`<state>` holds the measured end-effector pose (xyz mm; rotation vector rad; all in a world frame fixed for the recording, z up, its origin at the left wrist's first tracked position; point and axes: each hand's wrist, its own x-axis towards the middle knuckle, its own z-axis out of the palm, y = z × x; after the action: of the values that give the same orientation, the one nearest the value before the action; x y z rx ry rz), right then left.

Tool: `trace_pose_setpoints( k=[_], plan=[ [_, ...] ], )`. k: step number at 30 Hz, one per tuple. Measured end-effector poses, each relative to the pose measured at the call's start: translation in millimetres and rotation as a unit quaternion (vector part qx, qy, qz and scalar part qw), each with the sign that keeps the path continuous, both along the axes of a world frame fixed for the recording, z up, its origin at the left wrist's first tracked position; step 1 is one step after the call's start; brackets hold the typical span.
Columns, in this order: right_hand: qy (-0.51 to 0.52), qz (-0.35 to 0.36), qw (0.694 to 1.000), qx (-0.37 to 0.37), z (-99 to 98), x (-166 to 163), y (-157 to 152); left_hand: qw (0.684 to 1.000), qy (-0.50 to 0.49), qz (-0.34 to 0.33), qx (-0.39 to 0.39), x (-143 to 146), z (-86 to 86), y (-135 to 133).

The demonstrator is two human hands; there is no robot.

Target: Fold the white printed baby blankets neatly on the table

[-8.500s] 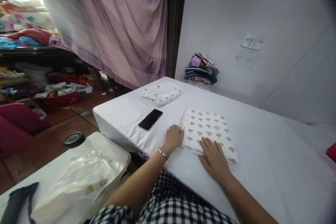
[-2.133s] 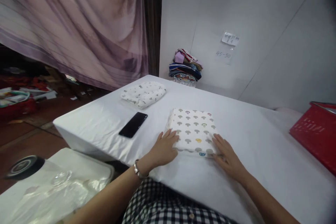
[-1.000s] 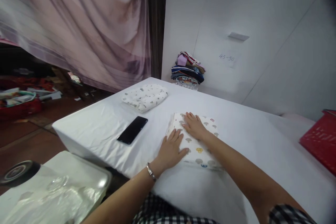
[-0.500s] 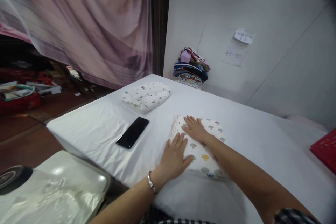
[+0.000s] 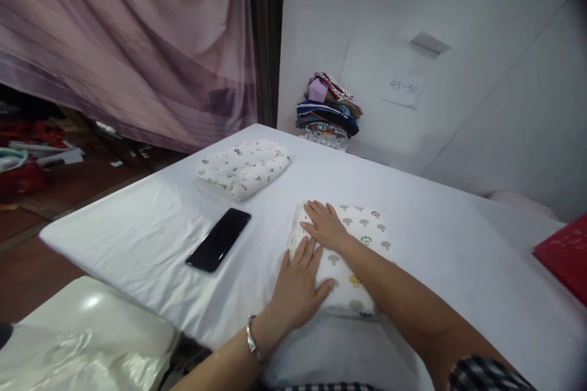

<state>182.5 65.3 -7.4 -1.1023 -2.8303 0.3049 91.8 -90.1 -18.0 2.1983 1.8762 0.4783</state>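
In the head camera's view, two hands lie on one folded mushroom-print cloth (image 5: 339, 272), which rests on the white-covered table (image 5: 435, 226) in front of the person. The left hand (image 5: 298, 287) is flat with its fingers spread along the left edge of the cloth, its thumb out to the right; the right hand (image 5: 326, 226) is flat, fingers slightly parted, on the far left corner. They are just beside each other, and whether they touch I cannot tell. One bracelet (image 5: 254, 338) circles the left wrist. A second printed cloth (image 5: 245, 168) lies farther off, near the table's far left corner, and one black phone (image 5: 219, 239) lies between it and the left hand, touching neither. Two sheets of paper, the upper one (image 5: 431, 43) jutting out and the lower one (image 5: 403, 90) reading "45-50", are on the wall (image 5: 481, 61), with one stack of folded fabrics (image 5: 328, 113) by the table's far edge. One red object (image 5: 566, 250) is cut off by the right picture edge; a wide stretch of white tabletop separates it from the mushroom cloth. Left of the phone, more tabletop reaches to the left edge.
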Motion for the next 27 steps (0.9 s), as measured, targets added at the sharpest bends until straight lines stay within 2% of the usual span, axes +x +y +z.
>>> trace_pose_setpoints(
  k=[12, 17, 20, 23, 27],
  plan=[
    [0.019, -0.003, 1.000, 0.001, -1.8, 0.0, -1.1, 1.000, -0.019, 0.008, 0.014, -7.6, 1.3, -9.0],
    [0.015, -0.007, 1.000, -0.004, -1.9, -0.6, -1.1, 1.000, -0.025, 0.012, -0.007, -9.4, 2.5, -15.3],
    [0.016, -0.008, 1.000, -0.002, -1.8, -1.0, -1.0, 0.998, -0.045, 0.027, -0.018, -10.5, 11.2, -10.1],
    [0.017, -0.007, 1.000, -0.002, -1.4, -1.1, -0.8, 0.997, -0.047, 0.055, 0.004, -9.7, 19.7, 2.5],
    [0.013, -0.004, 1.000, 0.001, -0.2, -1.4, -0.7, 0.996, -0.021, 0.087, 0.023, -5.9, 13.3, 18.8]
  ],
)
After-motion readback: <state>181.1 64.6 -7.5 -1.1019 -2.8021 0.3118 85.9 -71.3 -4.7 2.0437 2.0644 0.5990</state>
